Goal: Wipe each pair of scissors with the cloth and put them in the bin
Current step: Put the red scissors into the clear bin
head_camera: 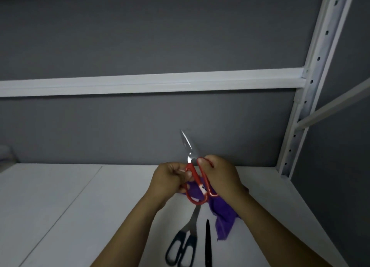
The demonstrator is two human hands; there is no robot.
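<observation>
Mid-wipe, we grip the red scissors [197, 183] above the surface [80, 206], one loop in our left hand [170, 179], one in our right hand [221, 176] with the cloth [224, 216]; next, we judge, the blades need rubbing.

Dim, soft-focus wide-angle view, bowed edges, motion-blurred scissor blades [187, 144].
</observation>
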